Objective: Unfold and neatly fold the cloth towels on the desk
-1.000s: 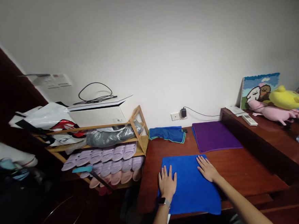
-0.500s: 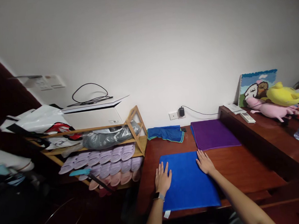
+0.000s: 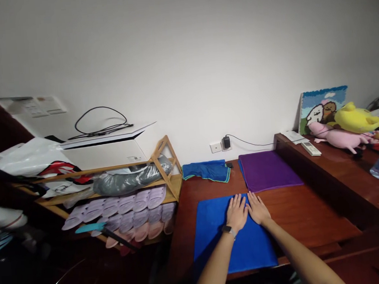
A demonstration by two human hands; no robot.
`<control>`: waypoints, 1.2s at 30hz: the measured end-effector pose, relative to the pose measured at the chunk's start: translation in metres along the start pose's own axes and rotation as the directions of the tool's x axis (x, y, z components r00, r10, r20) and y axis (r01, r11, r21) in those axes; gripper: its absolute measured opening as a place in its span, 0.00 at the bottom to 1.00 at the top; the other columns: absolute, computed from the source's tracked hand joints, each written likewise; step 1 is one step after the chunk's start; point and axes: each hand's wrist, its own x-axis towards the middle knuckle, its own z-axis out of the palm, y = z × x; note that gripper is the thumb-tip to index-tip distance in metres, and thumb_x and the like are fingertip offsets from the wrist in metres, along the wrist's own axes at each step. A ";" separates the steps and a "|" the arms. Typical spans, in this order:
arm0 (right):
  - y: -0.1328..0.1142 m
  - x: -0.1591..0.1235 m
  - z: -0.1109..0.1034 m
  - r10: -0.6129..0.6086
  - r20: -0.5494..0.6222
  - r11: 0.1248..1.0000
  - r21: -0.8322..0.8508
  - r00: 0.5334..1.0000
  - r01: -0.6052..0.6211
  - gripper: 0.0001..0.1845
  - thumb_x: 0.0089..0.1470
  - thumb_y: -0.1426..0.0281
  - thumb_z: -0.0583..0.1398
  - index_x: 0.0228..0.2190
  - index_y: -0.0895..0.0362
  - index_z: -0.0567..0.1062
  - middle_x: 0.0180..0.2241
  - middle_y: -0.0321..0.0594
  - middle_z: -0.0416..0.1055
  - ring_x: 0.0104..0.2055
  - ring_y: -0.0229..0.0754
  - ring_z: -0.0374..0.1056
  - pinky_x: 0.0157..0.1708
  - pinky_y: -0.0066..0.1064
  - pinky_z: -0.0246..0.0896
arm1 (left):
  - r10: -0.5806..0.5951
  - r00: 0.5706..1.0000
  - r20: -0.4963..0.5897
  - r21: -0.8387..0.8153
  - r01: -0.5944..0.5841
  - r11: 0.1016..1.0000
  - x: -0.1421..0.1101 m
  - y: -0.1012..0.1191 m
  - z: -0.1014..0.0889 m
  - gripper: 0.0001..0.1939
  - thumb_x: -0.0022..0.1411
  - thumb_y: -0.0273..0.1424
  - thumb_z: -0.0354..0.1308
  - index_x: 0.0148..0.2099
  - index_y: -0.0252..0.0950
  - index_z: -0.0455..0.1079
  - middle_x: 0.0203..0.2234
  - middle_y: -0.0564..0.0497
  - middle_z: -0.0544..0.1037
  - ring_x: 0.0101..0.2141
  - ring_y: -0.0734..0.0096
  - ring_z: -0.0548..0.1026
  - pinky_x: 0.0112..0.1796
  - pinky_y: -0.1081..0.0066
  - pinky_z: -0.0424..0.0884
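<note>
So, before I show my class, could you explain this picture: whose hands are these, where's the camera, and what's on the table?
There's no machine here. These are a person's own bare left hand, with a watch at the wrist, and right hand. The camera is worn on their head, looking forward and down.

Both hands appear to rest flat on a bright blue cloth spread on the wooden table; neither grips anything. Farther back, near the wall, lie a purple cloth and, left of it, a green-edged blue cloth.
</note>
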 end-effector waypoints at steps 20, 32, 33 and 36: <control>-0.011 -0.002 -0.009 0.065 0.070 0.997 -0.051 0.995 -0.061 0.40 0.71 0.55 0.37 0.75 0.62 0.43 0.77 0.40 0.36 0.79 0.43 0.33 0.75 0.42 0.27 | -0.443 0.896 0.040 0.219 0.425 0.879 -0.058 -0.159 -0.043 0.36 0.77 0.47 0.34 0.78 0.34 0.50 0.76 0.43 0.52 0.74 0.58 0.49 0.71 0.55 0.48; -0.010 -0.002 -0.014 0.082 0.046 0.996 0.024 0.996 -0.083 0.38 0.71 0.56 0.37 0.75 0.57 0.44 0.77 0.36 0.38 0.79 0.40 0.34 0.75 0.39 0.27 | -0.489 0.872 -0.003 0.262 0.473 0.841 -0.070 -0.167 -0.041 0.35 0.77 0.46 0.34 0.78 0.35 0.51 0.75 0.44 0.52 0.74 0.57 0.53 0.71 0.52 0.50; -0.010 -0.002 -0.013 0.084 0.042 0.996 0.023 0.996 -0.086 0.38 0.71 0.57 0.37 0.75 0.57 0.44 0.77 0.36 0.39 0.79 0.40 0.35 0.75 0.39 0.27 | -0.492 0.871 -0.008 0.269 0.476 0.837 -0.071 -0.168 -0.042 0.35 0.77 0.46 0.34 0.77 0.35 0.52 0.75 0.44 0.53 0.73 0.57 0.53 0.71 0.52 0.50; -0.011 -0.001 -0.013 0.087 0.047 0.996 0.010 0.995 -0.087 0.37 0.71 0.57 0.37 0.75 0.57 0.45 0.77 0.37 0.41 0.79 0.40 0.34 0.75 0.40 0.27 | -0.461 0.886 -0.048 0.291 0.454 0.842 -0.070 -0.165 -0.047 0.34 0.77 0.44 0.35 0.76 0.34 0.55 0.74 0.43 0.56 0.73 0.56 0.55 0.71 0.51 0.50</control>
